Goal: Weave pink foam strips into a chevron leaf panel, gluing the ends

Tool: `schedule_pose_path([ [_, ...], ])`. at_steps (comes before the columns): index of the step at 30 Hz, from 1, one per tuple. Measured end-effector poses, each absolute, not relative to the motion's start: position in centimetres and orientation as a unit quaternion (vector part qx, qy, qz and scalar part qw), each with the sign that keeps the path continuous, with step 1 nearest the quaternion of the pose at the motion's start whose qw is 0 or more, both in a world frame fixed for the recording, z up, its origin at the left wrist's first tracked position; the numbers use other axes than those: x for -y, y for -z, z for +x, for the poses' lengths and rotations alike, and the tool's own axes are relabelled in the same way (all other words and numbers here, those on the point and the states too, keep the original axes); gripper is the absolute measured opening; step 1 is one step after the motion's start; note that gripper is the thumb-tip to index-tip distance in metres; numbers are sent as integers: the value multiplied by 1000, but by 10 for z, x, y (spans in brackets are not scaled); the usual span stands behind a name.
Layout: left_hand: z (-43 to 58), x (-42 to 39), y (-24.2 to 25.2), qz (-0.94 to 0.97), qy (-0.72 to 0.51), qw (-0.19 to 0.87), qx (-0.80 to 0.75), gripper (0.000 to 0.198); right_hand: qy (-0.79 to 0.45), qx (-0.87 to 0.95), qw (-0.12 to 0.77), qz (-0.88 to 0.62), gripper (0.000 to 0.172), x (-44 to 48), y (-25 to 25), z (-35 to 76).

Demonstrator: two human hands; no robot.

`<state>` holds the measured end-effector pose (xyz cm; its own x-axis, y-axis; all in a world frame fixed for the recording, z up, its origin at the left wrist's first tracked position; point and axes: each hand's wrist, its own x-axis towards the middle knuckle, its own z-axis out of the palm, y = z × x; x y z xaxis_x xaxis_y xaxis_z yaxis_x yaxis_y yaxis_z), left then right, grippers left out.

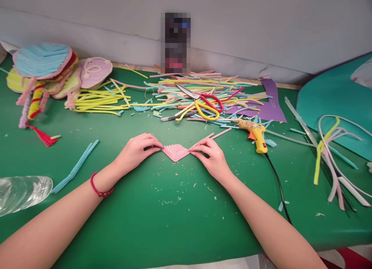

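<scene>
A small pink piece made of pipe cleaners (175, 152), laid in V-shaped rows with its point toward me, is stretched between my two hands above the green table. My left hand (139, 149), with a red bracelet on the wrist, pinches its left corner. Thumb and fingers of my right hand (211, 157) are closed at the right corner. Two pink pipe-cleaner ends (222, 133) stick out past the right fingers, up and to the right. Just right of that hand lies a yellow glue gun (253, 132), its nozzle pointing left.
Scissors (203, 100) with red and yellow handles rest on a pile of coloured pipe cleaners (162, 91). Finished fan shapes (42, 60) are stacked back left. A clear plastic bottle (24, 193) lies near my left forearm. The glue gun's black cord (277, 184) runs toward the front edge.
</scene>
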<state>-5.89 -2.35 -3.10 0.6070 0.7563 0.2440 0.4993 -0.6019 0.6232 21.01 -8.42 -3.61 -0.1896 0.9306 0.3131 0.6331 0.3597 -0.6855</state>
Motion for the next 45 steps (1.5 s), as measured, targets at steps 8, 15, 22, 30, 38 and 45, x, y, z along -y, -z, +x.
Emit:
schedule_pose_path([
  [8, -59, 22, 34, 859, -253, 244, -372, 22, -201, 744, 357, -528, 13, 84, 37, 210],
  [15, -59, 23, 33, 848, -257, 265, -380, 21, -207, 740, 360, -530, 14, 84, 36, 209],
  [22, -61, 22, 30, 802, -265, 329, -423, 22, -213, 737, 357, -532, 15, 85, 37, 209],
  [30, -60, 22, 32, 835, -252, 286, -396, 27, -212, 738, 347, -539, 13, 85, 33, 208],
  [38, -59, 22, 31, 842, -251, 271, -393, 27, -210, 740, 344, -539, 13, 85, 33, 209],
  [45, -59, 22, 31, 845, -246, 269, -391, 27, -217, 740, 351, -531, 15, 85, 36, 209],
])
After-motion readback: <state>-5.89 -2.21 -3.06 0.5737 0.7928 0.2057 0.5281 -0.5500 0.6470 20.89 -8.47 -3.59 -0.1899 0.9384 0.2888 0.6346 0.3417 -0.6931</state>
